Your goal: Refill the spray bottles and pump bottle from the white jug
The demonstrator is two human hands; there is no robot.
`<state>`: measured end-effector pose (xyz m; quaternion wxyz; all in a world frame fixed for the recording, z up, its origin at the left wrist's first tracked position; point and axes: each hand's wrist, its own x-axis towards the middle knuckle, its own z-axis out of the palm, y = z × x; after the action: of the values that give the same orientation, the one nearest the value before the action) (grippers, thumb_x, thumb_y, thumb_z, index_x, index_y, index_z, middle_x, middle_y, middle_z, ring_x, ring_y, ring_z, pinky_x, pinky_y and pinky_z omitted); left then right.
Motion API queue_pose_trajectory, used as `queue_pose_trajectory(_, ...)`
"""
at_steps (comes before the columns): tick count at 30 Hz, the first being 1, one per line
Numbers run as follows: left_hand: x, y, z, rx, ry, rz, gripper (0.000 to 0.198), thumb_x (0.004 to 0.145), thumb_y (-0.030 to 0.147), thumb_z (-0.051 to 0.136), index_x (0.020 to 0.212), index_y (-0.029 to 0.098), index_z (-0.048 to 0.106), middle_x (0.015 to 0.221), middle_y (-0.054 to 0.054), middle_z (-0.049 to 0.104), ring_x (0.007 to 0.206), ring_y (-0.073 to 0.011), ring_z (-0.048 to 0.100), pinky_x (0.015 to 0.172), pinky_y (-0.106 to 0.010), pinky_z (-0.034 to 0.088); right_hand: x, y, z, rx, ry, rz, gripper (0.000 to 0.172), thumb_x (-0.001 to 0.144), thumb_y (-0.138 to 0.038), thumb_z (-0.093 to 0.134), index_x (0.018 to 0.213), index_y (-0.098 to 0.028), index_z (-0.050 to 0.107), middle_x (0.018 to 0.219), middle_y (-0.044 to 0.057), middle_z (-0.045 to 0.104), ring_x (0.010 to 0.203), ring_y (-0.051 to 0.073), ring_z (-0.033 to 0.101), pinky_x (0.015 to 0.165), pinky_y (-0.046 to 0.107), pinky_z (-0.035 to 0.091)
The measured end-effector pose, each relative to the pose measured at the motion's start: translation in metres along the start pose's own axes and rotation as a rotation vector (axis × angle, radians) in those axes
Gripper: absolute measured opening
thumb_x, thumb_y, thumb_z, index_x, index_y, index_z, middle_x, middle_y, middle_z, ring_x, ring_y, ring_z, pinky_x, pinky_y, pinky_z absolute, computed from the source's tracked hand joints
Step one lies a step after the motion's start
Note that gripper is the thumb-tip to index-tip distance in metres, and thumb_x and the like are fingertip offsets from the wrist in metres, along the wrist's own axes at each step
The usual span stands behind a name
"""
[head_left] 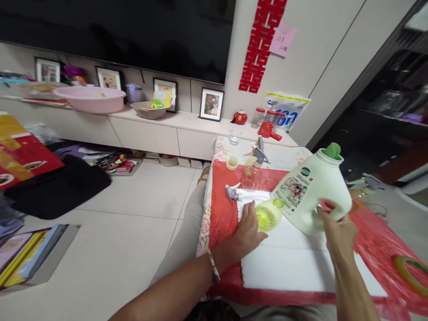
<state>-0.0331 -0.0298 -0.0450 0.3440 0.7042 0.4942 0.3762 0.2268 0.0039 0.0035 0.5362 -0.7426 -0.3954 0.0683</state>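
My right hand [337, 229] is wrapped around the handle of a large pale green detergent jug [316, 196]. The jug leans to the left and its green spout shows at the uncapped neck. Beside its base, a translucent yellow bottle [267, 216] tilts with its open mouth toward the jug. My left hand [249, 225] grips the bottle's left side, thumb below and fingers above. A grey and white spray trigger [232, 194] with its tube lies just beyond that hand. Behind it stands a clear spray bottle [251, 177] with a grey trigger head. A pale cap [232, 163] sits nearby.
White cloth [287, 263] and red plastic sheeting [222, 223] cover the small table. A tape roll [411, 269] lies at right, and another spray bottle [363, 191] stands beyond the jug. The low cabinet holds a pink basin [93, 100], picture frames and jars.
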Motion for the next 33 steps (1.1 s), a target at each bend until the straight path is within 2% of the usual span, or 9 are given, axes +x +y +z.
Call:
queue_pose_trajectory(3,-0.004,-0.003,-0.019,0.095,0.014,0.082,0.082,0.069,0.001,0.056,0.147,0.007,0.034,0.149,-0.025,0.041,0.147,-0.0385,0.033,0.124,-0.056,0.028,-0.016,-0.006,-0.023,-0.066,-0.094,0.032,0.079,0.054,-0.055,0.074,0.122,-0.015,0.07,0.101,0.01,0.071,0.092,0.03,0.064,0.087,0.047,0.051)
queue_pose_trajectory(6,0.003,-0.008,-0.051,0.141,0.066,0.194,0.068,0.071,-0.001,0.048,0.137,0.017,0.048,0.135,-0.016,0.053,0.134,-0.0295,0.049,0.118,-0.051,0.039,-0.045,-0.006,-0.047,-0.076,-0.053,0.066,0.098,0.055,-0.059,0.073,0.143,-0.018,0.057,0.126,0.012,0.064,0.106,0.034,0.063,0.096,0.051,0.049)
queue_pose_trajectory(8,0.014,-0.014,-0.073,0.222,0.089,0.221,0.053,0.076,0.001,0.046,0.125,0.019,0.057,0.126,-0.012,0.058,0.124,-0.0265,0.054,0.111,-0.049,0.044,-0.068,-0.001,-0.06,-0.022,-0.009,0.105,0.096,0.057,-0.061,0.073,0.142,-0.02,0.057,0.129,0.011,0.064,0.108,0.033,0.064,0.1,0.051,0.049)
queue_pose_trajectory(11,0.034,-0.027,-0.095,0.37,-0.019,0.223,0.04,0.083,0.01,0.053,0.121,0.019,0.062,0.124,-0.012,0.061,0.119,-0.0276,0.056,0.107,-0.049,0.045,-0.105,0.01,-0.076,0.094,-0.031,0.168,0.085,0.058,-0.06,0.078,0.131,-0.018,0.065,0.122,0.01,0.067,0.109,0.029,0.065,0.101,0.045,0.051)
queue_pose_trajectory(17,0.056,-0.054,-0.1,0.519,-0.236,0.367,0.049,0.089,0.013,0.052,0.136,0.029,0.058,0.126,-0.008,0.062,0.126,-0.0272,0.051,0.114,-0.052,0.033,-0.158,0.03,-0.097,0.073,-0.092,0.329,0.082,0.056,-0.063,0.081,0.123,-0.016,0.069,0.107,0.008,0.072,0.099,0.023,0.069,0.083,0.025,0.06)
queue_pose_trajectory(23,0.054,-0.054,-0.106,0.651,-0.19,0.358,0.043,0.099,0.019,0.039,0.13,0.037,0.063,0.112,-0.006,0.061,0.109,-0.0255,0.053,0.099,-0.044,0.041,-0.185,0.037,-0.097,0.136,-0.205,0.342,0.078,0.059,-0.062,0.082,0.12,-0.014,0.07,0.1,0.008,0.073,0.086,0.021,0.071,0.076,0.021,0.06)
queue_pose_trajectory(28,0.031,-0.03,-0.126,0.557,0.063,0.266,0.043,0.098,0.021,0.04,0.136,0.029,0.06,0.097,-0.007,0.063,0.094,-0.0243,0.056,0.091,-0.042,0.047,-0.205,0.014,-0.081,0.19,-0.236,0.138,0.055,0.077,-0.055,0.075,0.114,-0.015,0.072,0.09,0.005,0.071,0.076,0.017,0.069,0.071,0.021,0.06)
queue_pose_trajectory(30,0.014,-0.014,-0.131,0.328,0.194,0.22,0.04,0.096,0.025,0.048,0.133,0.028,0.061,0.102,-0.007,0.066,0.097,-0.023,0.059,0.095,-0.042,0.048,-0.209,-0.001,-0.073,0.196,-0.3,-0.047,0.041,0.084,-0.047,0.07,0.111,-0.016,0.072,0.087,0.005,0.07,0.073,0.016,0.068,0.068,0.022,0.059)
queue_pose_trajectory(33,-0.014,0.017,-0.128,-0.219,0.267,-0.036,0.046,0.09,0.038,0.063,0.134,0.026,0.059,0.105,-0.005,0.069,0.09,-0.0188,0.066,0.087,-0.036,0.055,-0.213,-0.03,-0.059,0.175,-0.374,-0.42,0.028,0.09,-0.029,0.065,0.116,-0.019,0.069,0.097,0.006,0.069,0.083,0.016,0.069,0.072,0.022,0.059)
